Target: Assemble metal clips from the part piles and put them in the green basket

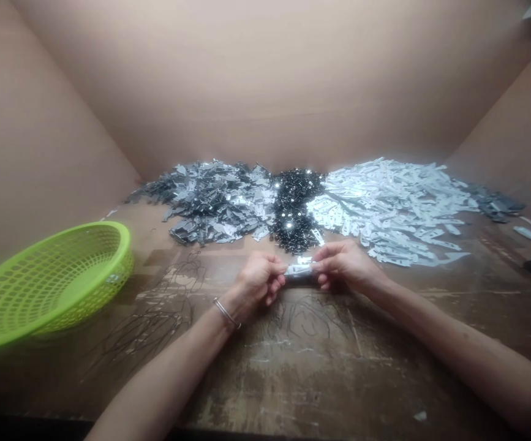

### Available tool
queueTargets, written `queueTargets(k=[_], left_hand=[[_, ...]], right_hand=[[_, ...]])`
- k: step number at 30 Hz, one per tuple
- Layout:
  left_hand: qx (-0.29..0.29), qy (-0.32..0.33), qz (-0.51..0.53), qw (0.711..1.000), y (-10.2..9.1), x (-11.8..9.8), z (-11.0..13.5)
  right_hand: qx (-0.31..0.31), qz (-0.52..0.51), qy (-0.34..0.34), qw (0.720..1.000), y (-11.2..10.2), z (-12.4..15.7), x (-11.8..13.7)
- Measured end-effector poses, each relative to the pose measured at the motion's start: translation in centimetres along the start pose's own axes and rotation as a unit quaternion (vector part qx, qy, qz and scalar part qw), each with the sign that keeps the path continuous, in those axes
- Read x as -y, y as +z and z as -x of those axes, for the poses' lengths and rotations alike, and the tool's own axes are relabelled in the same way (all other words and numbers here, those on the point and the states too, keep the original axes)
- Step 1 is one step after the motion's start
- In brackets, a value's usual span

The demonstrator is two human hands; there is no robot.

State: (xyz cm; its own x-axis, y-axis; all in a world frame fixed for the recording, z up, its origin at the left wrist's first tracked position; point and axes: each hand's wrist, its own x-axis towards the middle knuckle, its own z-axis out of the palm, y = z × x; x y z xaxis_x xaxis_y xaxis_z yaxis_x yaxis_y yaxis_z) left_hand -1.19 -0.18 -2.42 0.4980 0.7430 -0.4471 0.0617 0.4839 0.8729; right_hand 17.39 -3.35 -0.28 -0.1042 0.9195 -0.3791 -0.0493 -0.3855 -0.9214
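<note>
forearms (164, 376), both hands (258, 274) pinching silvery piece (298, 270)

I work from one head-worn camera. It looks forward and down from above the worktable (293, 380), on the near side and to the right of the green basket (58, 285). Range is close: the frame's left edge crops that basket. Beyond it, the view reaches the back panel (256, 73).

metal piece (298, 270) | silvery, narrow | roughly level (details blurred) | fingers (278, 268) at both ends
</note>
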Motion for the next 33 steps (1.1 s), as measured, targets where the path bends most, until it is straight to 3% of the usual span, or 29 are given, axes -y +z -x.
queueTargets(k=[9,18,25,28,33], left_hand=[[0.009,0.04,0.02,0.999,0.1,-0.5,0.5],[0.023,0.063,0.016,0.998,0.3,-0.4,0.5],[-0.022,0.114,-0.063,0.991,0.9,-0.5,1.0],[-0.037,0.108,-0.097,0.989,1.4,-0.4,1.1],[-0.003,0.128,-0.078,0.989,2.5,0.1,1.5]], right_hand=[[-0.053,0.048,-0.046,0.996,0.1,0.3,0.4],[-0.053,0.038,-0.042,0.997,1.1,1.0,0.7],[-0.082,0.16,-0.101,0.978,1.9,1.6,1.3],[-0.08,0.191,-0.114,0.972,2.2,1.8,1.3],[-0.044,0.174,-0.139,0.974,2.8,2.5,1.2]])
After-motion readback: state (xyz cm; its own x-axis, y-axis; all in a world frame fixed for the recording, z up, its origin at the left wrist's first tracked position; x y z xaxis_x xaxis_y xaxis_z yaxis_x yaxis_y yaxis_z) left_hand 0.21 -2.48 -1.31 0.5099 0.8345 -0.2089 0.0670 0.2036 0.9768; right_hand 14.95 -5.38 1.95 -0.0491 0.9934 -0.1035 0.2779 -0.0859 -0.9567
